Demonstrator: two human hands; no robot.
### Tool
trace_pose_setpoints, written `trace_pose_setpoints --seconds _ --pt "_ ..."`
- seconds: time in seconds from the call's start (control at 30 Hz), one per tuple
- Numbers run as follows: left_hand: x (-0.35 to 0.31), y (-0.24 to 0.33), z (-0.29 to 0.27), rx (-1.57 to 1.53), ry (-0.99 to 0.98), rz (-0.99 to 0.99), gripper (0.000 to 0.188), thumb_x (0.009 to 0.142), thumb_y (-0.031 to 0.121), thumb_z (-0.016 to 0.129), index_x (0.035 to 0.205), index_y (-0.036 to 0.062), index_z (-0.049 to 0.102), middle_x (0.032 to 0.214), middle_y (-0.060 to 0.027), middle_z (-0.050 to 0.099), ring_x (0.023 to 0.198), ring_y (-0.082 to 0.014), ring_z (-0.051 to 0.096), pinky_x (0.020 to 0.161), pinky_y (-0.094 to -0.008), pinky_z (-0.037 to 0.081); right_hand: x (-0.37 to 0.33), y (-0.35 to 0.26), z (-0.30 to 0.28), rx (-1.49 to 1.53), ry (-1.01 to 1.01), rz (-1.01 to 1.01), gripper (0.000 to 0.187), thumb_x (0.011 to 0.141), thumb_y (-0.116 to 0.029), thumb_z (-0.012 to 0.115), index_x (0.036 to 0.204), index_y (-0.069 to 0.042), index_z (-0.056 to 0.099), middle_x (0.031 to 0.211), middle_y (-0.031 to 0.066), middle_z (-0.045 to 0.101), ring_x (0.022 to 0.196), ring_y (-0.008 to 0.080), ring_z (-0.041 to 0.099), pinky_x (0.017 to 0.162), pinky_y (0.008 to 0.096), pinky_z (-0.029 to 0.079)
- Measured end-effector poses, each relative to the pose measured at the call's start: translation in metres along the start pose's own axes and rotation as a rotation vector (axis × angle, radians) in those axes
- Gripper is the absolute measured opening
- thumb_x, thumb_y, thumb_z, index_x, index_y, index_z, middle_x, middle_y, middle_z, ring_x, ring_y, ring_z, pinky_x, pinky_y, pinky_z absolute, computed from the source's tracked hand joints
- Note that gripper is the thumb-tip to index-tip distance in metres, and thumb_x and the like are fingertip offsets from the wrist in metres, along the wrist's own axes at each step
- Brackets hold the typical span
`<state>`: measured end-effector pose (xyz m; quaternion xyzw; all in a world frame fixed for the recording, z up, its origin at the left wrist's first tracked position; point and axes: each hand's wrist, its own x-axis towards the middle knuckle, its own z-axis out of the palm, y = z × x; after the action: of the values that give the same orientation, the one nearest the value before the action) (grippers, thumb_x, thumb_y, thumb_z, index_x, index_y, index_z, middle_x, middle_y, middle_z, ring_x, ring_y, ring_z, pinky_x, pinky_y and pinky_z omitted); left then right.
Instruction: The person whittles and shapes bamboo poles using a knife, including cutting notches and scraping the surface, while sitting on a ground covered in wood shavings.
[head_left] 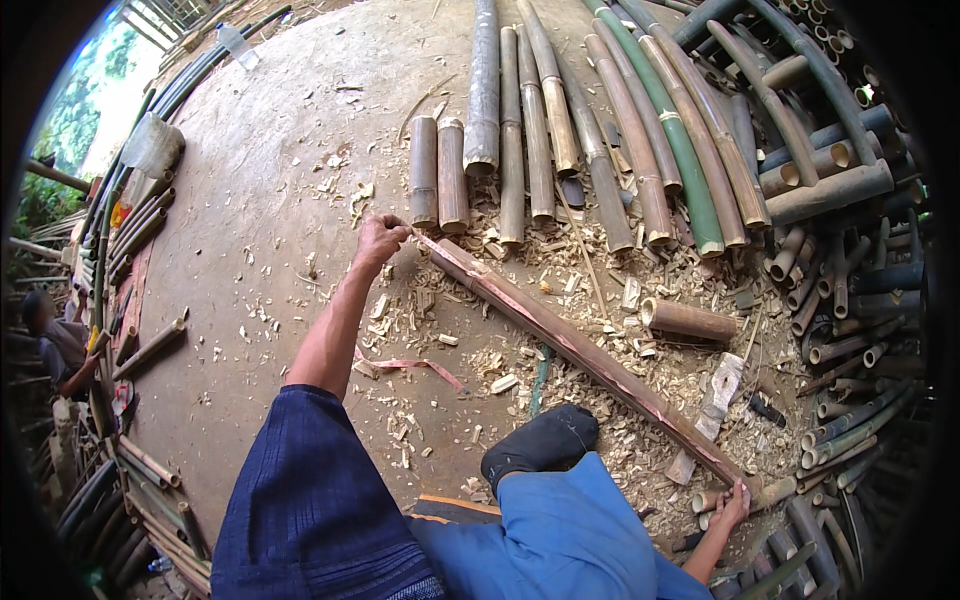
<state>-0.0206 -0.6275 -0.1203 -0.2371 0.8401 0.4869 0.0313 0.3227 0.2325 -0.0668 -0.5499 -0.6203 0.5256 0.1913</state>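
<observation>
A long reddish-brown bamboo pole [570, 345] lies slanted over the chip-strewn dirt floor. My left hand [380, 240] is stretched out and grips its far upper-left end. My right hand [732, 503] holds its near lower-right end, beside short bamboo offcuts. My foot in a black shoe [541, 441] rests on the ground just left of the pole's middle, and my knee in blue trousers [570, 530] is below it.
Long bamboo poles [600, 130] lie side by side at the top, a heap of cut tubes [850, 270] at the right. A short bamboo piece [690, 320] and a hatchet-like tool [765, 408] lie among shavings. Another person [60, 345] sits far left beside stacked poles.
</observation>
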Motion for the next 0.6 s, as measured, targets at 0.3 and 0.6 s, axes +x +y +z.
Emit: trace_pose_setpoints --seconds 0.3,0.6 --pt "-0.004 0.007 -0.005 -0.071 -0.023 -0.05 0.013 0.087 0.012 0.079 0.091 0.0004 0.08 0.074 -0.0043 0.072 0.062 -0.0107 0.062 0.058 -0.029 0.051 0.006 0.003 -0.002 -0.002 0.017 0.0 0.019 0.094 -0.025 0.081 0.1 -0.014 0.067 0.077 -0.0079 0.056 0.066 0.0042 0.051 0.059 0.0208 0.046" --pt "-0.005 0.003 -0.005 -0.069 -0.018 -0.036 0.013 0.088 0.014 0.08 0.091 0.0007 0.079 0.072 -0.0037 0.071 0.06 -0.0102 0.06 0.056 -0.029 0.05 0.013 0.008 -0.005 -0.021 0.02 -0.012 0.021 0.092 -0.029 0.083 0.1 -0.016 0.068 0.075 -0.0068 0.054 0.064 0.0061 0.052 0.058 0.026 0.051"
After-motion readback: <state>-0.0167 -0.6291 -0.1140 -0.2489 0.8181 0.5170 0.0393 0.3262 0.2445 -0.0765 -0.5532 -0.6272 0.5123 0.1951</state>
